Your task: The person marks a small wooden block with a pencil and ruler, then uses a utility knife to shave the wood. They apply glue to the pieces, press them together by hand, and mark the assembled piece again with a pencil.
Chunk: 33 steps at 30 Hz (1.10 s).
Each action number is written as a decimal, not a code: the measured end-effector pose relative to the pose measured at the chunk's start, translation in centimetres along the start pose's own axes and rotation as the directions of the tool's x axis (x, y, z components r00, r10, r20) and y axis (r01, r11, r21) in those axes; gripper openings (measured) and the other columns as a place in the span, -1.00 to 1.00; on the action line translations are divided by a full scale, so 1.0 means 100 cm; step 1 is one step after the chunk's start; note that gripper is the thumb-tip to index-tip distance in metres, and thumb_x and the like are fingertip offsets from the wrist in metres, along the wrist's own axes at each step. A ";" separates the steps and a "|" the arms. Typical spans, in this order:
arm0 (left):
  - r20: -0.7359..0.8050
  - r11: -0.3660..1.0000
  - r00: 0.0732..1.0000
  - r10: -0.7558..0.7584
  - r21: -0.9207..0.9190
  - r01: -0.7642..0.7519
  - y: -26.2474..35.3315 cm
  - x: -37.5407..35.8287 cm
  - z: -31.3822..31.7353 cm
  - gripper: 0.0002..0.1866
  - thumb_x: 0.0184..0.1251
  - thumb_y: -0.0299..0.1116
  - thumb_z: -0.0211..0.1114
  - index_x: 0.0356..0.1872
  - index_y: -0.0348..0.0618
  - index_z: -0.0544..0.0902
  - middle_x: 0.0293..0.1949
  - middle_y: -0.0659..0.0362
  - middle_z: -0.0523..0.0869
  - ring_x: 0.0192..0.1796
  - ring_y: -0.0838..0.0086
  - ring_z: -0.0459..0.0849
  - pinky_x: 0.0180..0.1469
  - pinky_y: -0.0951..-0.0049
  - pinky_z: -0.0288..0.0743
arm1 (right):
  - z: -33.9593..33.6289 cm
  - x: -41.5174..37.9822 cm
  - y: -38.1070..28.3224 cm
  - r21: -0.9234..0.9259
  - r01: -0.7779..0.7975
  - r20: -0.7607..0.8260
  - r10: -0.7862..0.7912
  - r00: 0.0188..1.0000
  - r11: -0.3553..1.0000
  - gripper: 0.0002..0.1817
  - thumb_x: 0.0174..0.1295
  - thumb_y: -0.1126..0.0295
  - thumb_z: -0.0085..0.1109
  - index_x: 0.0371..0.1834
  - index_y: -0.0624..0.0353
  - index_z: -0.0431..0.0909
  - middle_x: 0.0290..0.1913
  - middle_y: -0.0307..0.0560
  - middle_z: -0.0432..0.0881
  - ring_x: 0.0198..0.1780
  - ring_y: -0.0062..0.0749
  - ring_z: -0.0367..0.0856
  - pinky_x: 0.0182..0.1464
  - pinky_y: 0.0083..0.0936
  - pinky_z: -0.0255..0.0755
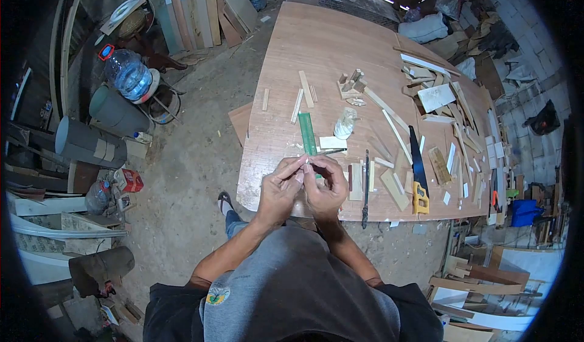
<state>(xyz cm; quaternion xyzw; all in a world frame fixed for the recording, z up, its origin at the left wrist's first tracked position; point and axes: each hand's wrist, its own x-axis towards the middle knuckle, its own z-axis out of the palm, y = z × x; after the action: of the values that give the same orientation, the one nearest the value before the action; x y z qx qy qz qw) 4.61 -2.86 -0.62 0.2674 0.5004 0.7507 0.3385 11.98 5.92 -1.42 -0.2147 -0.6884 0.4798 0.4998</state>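
My left hand (281, 190) and my right hand (326, 187) meet over the near edge of the wooden table (328, 44). Their fingertips are pinched together around something small and pale, too small to make out. Just beyond them a green ruler-like strip (307, 134) lies on the table, its near end hidden behind the fingers. To the right of the strip are a white block (333, 143), a dark pencil-like stick (334, 151) and a clear bottle or bag with pale contents (345, 123).
A handsaw (420, 177) with a yellow handle lies to the right, beside a dark rod (365, 190). Wood scraps (437, 98) pile up at the table's right side. A small wooden assembly (351, 86) stands farther back. Water jug (128, 74) and grey cylinders (91, 144) are at left.
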 end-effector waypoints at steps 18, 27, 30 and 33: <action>0.204 0.936 0.979 -0.012 0.348 -0.061 0.001 -0.005 0.005 -0.08 0.14 -0.80 0.09 0.61 -0.06 0.13 0.31 0.03 0.26 0.30 0.35 0.32 0.18 0.55 0.38 | 0.006 0.003 0.002 0.411 -0.294 -0.110 0.367 0.924 0.863 -0.81 0.31 0.67 0.23 -0.05 0.37 0.50 -0.04 0.01 0.62 -0.10 -0.50 0.65 -0.10 -0.56 0.63; 0.271 0.572 0.951 0.146 0.761 -0.305 0.000 -0.006 0.011 -0.18 0.10 -0.73 0.13 0.52 -0.38 0.19 0.43 -0.30 0.07 0.37 -0.26 0.19 0.44 -0.05 0.19 | 0.002 0.011 -0.005 0.792 -0.444 0.118 0.610 0.784 0.418 -0.82 0.40 0.61 0.13 0.01 0.22 0.46 -0.09 -0.04 0.65 -0.04 -0.47 0.64 0.07 -0.47 0.57; 0.292 0.526 0.942 0.166 0.782 -0.335 0.000 -0.009 0.009 -0.20 0.09 -0.69 0.16 0.49 -0.38 0.24 0.42 -0.32 0.13 0.37 -0.29 0.20 0.43 -0.10 0.19 | -0.002 0.012 0.000 0.845 -0.430 0.150 0.631 0.761 0.318 -0.77 0.37 0.64 0.14 0.04 0.24 0.42 -0.06 -0.04 0.62 -0.03 -0.46 0.59 0.07 -0.44 0.52; 0.284 0.539 0.930 0.231 0.759 -0.366 -0.012 -0.009 -0.010 -0.20 0.08 -0.67 0.22 0.47 -0.36 0.27 0.34 -0.29 0.28 0.34 -0.23 0.29 0.42 -0.06 0.22 | -0.014 0.013 0.013 0.837 -0.423 0.138 0.616 0.776 0.345 -0.74 0.34 0.64 0.15 0.05 0.19 0.43 -0.06 -0.06 0.61 -0.06 -0.45 0.58 0.03 -0.42 0.51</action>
<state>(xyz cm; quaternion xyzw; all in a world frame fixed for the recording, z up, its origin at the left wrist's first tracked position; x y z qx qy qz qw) 4.68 -3.78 -2.15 0.5274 0.7031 0.4692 0.0854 12.47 8.12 -1.86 -0.2057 -0.2134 0.8551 0.4253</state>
